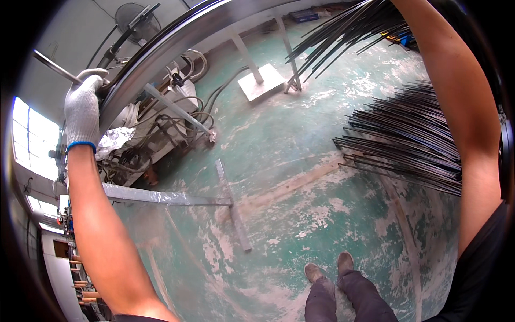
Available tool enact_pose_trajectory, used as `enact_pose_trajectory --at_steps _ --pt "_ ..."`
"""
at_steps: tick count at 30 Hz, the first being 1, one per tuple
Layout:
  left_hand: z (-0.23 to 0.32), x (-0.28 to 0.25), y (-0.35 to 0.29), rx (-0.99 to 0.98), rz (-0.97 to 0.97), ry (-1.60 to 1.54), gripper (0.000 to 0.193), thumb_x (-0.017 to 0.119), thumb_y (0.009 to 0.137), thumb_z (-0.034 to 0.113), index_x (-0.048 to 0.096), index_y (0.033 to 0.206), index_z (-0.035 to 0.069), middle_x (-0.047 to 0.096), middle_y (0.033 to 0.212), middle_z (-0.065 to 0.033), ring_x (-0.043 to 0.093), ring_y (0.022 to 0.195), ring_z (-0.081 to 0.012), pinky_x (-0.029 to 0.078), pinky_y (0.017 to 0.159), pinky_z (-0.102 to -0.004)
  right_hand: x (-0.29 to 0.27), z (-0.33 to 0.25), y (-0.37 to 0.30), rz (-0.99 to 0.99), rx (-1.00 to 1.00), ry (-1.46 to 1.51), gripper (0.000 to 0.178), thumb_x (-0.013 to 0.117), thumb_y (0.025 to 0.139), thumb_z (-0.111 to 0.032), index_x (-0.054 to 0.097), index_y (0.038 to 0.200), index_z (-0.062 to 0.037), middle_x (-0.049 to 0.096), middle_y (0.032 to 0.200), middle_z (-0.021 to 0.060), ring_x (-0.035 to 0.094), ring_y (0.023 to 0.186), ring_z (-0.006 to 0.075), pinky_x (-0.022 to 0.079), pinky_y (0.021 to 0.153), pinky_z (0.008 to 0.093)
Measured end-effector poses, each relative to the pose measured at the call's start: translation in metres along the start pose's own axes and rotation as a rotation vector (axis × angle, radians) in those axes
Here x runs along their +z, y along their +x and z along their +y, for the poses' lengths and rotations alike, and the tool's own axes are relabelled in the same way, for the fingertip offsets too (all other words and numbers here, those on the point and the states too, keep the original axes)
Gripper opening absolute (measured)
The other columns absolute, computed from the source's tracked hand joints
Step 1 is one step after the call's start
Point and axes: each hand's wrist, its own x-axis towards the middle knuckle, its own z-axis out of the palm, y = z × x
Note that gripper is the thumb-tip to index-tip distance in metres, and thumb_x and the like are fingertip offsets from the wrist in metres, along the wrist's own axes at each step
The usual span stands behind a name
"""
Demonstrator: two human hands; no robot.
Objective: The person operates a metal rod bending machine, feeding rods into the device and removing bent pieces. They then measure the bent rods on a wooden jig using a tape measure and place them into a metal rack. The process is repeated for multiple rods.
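White-gloved left hand (83, 104) is raised beside a metal rail (174, 37).

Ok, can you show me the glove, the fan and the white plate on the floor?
Glove (83, 110): head view, on the back of it.
Fan (124, 16): head view, on its round front, left of the bar.
White plate (273, 79): head view, on its flat top, right of the post.

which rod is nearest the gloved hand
The single grey rod at upper left, right by the left hand; the black rods all lie bunched at right.
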Motion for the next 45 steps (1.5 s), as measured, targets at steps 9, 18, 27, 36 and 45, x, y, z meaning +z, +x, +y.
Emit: enact_pose_trajectory --at_steps 9,18,27,36,45 --pt "0.001 -0.001 -0.003 0.071 -0.045 0.020 0.021 0.059 0.103 0.012 0.078 0.109 0.007 0.073 0.100 -0.0057 0.068 0.094 -0.0151 0.053 0.091 -0.0302 -0.002 0.008 -0.011 0.003 0.034 0.032 0.029 0.059 0.107 -0.021 0.077 0.130 -0.0187 0.080 0.122 0.0127 0.078 0.111 0.0319 0.061 0.099 0.0454" --pt "-0.007 0.003 0.008 -0.014 -0.028 -0.055 0.019 0.058 0.104 0.010 0.076 0.110 0.007 0.074 0.100 -0.0053 0.071 0.092 -0.0145 0.058 0.086 -0.0289 -0.004 0.011 -0.027 -0.006 0.059 0.066 0.028 0.059 0.107 -0.021 0.077 0.128 -0.0178 0.079 0.119 0.0127 0.077 0.108 0.0314 0.061 0.097 0.0451" --pt "-0.007 0.003 0.006 -0.012 -0.019 -0.056 0.019 0.057 0.103 0.008 0.076 0.107 0.008 0.072 0.094 -0.0033 0.070 0.086 -0.0128 0.057 0.079 -0.0271 -0.013 0.014 -0.040 -0.013 0.072 0.080 0.027 0.060 0.106 -0.021 0.077 0.126 -0.0170 0.079 0.116 0.0126 0.077 0.106 0.0310 0.061 0.096 0.0449" --pt "-0.022 -0.009 0.018 -0.018 -0.036 -0.057 0.021 0.056 0.106 0.010 0.076 0.112 0.010 0.066 0.096 0.0016 0.063 0.087 -0.0095 0.052 0.079 -0.0246 -0.011 0.023 -0.046 -0.014 0.080 0.090 0.026 0.060 0.106 -0.021 0.077 0.124 -0.0161 0.079 0.113 0.0125 0.077 0.103 0.0306 0.061 0.094 0.0446" --pt "-0.009 0.001 0.009 0.002 -0.053 -0.074 0.021 0.052 0.105 0.005 0.073 0.107 0.007 0.063 0.093 0.0004 0.062 0.083 -0.0101 0.053 0.078 -0.0263 -0.011 0.032 -0.051 -0.009 0.090 0.116 0.025 0.060 0.105 -0.022 0.077 0.122 -0.0152 0.079 0.110 0.0124 0.077 0.100 0.0301 0.061 0.093 0.0443"
